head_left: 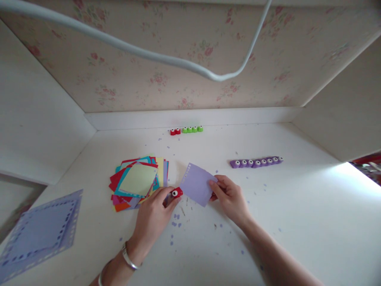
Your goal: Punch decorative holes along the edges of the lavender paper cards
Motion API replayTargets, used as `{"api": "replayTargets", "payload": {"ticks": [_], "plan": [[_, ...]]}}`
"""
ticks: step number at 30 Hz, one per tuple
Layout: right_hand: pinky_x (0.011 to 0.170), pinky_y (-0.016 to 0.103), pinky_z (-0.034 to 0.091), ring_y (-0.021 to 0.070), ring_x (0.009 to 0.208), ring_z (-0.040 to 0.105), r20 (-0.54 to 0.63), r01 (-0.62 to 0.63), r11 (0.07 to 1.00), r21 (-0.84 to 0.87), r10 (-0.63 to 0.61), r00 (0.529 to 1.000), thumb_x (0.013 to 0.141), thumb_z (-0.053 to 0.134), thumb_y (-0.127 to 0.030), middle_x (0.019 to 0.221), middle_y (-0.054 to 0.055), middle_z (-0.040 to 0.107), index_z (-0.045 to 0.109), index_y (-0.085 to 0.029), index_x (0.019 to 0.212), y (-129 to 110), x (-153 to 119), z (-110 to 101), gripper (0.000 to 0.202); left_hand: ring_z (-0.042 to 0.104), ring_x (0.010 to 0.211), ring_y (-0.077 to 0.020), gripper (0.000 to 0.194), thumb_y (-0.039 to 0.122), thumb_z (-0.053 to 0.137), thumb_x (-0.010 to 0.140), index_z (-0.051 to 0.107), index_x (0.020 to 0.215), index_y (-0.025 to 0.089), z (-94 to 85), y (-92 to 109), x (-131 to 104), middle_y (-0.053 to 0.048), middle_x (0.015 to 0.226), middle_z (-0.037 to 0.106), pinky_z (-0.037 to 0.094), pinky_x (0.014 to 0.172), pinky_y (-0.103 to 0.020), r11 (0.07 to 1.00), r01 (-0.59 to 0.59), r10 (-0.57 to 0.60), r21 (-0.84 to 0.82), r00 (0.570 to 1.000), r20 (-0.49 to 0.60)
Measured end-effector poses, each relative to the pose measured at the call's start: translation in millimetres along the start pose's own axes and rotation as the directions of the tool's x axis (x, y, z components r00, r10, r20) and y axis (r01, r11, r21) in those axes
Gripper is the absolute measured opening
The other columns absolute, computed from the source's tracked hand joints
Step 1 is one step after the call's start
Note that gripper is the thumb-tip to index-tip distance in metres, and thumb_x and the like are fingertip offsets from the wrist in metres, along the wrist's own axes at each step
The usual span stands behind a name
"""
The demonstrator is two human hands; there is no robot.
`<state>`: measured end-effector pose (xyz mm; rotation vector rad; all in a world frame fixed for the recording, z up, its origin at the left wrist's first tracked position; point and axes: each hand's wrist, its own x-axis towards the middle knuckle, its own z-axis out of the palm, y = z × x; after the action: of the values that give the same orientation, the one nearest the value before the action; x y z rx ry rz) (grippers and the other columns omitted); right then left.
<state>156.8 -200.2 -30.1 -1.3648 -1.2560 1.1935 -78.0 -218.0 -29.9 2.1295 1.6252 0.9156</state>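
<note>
My left hand (158, 208) is closed around a small red craft punch (177, 192) with a white and black button on top. The punch meets the left corner of a purple paper square (197, 186). Small holes run along that square's upper left edge. My right hand (230, 198) pinches the square at its right side, thumb on top. Just beyond my left hand lies a loose stack of coloured paper (138, 180), with a pale green sheet uppermost.
Two red punches (175, 132) and several green punches (192, 129) stand near the back wall. A row of purple punches (257, 162) is at the right. Purple sheets with punched borders (44, 228) lie at the left. Paper bits (176, 221) dot the table. A white cable (166, 59) hangs overhead.
</note>
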Motion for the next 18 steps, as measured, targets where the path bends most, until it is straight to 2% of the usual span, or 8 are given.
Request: {"api": "replayTargets", "payload": {"ticks": [10,18], "plan": [[0.054,0.030,0.055,0.0154,0.057,0.064,0.001,-0.008,1.000,0.003,0.008,1.000,0.087,0.056,-0.044,0.072,0.003,0.067,0.059,-0.019,0.094,0.8,0.3,0.3,0.027,0.066,0.085,-0.0184,0.023,0.039,0.062,0.086,0.062,0.105,0.025,0.1,0.1,0.0,-0.002,0.101,0.069,0.053,0.075,-0.031,1.000,0.014,-0.014,0.005,1.000,0.007],[0.056,0.031,0.056,0.0163,0.060,0.065,0.039,-0.021,1.000,0.002,0.021,0.999,0.087,0.056,-0.044,0.075,0.004,0.067,0.057,-0.019,0.097,2.6,-1.2,1.7,0.027,0.065,0.091,-0.0193,0.024,0.039,0.062,0.086,0.063,0.106,0.025,0.0,-1.4,0.7,-0.002,0.103,0.069,0.052,0.084,-0.032,1.000,-0.005,0.005,0.014,1.000,0.018]]}}
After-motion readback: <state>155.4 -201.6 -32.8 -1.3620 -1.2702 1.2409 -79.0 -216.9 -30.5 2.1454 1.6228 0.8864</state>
